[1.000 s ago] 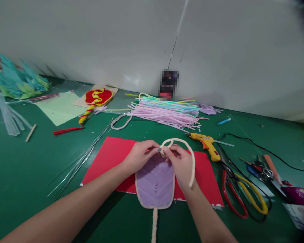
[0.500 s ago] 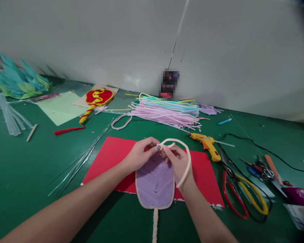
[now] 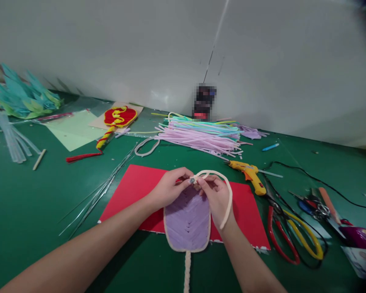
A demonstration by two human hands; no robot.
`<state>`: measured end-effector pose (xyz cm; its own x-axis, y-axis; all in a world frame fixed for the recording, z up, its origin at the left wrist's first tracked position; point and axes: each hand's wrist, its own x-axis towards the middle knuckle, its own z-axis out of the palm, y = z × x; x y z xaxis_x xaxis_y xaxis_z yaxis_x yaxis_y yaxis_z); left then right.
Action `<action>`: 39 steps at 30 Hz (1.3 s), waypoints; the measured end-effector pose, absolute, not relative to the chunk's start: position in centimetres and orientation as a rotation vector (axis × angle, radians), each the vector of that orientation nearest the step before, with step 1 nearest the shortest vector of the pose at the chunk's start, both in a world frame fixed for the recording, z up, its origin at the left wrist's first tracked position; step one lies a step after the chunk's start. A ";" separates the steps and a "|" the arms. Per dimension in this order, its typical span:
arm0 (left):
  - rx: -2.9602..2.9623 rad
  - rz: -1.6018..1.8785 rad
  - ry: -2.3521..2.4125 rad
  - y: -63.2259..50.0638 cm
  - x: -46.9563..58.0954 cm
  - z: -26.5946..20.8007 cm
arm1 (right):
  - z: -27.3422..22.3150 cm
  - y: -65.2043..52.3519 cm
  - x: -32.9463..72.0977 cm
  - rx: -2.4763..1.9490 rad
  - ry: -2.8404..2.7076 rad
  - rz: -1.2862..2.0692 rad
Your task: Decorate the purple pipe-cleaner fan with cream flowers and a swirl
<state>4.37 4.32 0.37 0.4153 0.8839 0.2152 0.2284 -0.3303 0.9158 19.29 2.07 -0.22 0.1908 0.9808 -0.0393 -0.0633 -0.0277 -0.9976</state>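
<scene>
A cream pipe cleaner (image 3: 228, 189) is pinched at one end between my two hands and loops up and over my right wrist. My left hand (image 3: 173, 185) grips that end with thumb and forefinger. Close beside it, my right hand (image 3: 216, 193) pinches the same piece with its thumb and fingers. Under both hands lies a purple fan (image 3: 187, 224) with a cream edge and a twisted cream handle (image 3: 187, 270) pointing toward me. The fan's top is hidden by my fingers. Below it is a red board (image 3: 129, 189).
Behind lies a heap of pink and blue pipe cleaners (image 3: 198, 136). A yellow glue gun (image 3: 248, 173) and pliers (image 3: 283, 236) are on the right. Thin wires (image 3: 102, 189) and a red-and-yellow fan (image 3: 120, 117) lie left. A blurred dark object (image 3: 203, 101) leans on the wall.
The pipe cleaner's loop has shifted a little right, and its free end hangs farther right over my wrist. Both hands stay pinched close together above the fan.
</scene>
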 end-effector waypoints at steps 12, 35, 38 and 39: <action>1.809 0.943 0.956 4.3 4.3 0.2 | -0.7 1.9 18.8 -1.215 -0.992 1.080; 1.542 0.894 0.860 4.2 4.8 -0.1 | -0.5 2.0 19.0 -1.205 -0.929 1.176; 1.517 0.888 0.863 4.3 4.8 -0.3 | -0.5 1.9 19.0 -1.179 -0.915 1.201; 1.528 0.893 0.873 4.3 4.8 -0.3 | -0.4 1.9 19.0 -1.184 -0.939 1.191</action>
<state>4.85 4.30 -0.29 0.4424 0.8932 0.0805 0.0606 -0.1194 0.9910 18.96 1.93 -0.44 0.1635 0.9850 -0.0552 -0.1765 -0.0259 -0.9840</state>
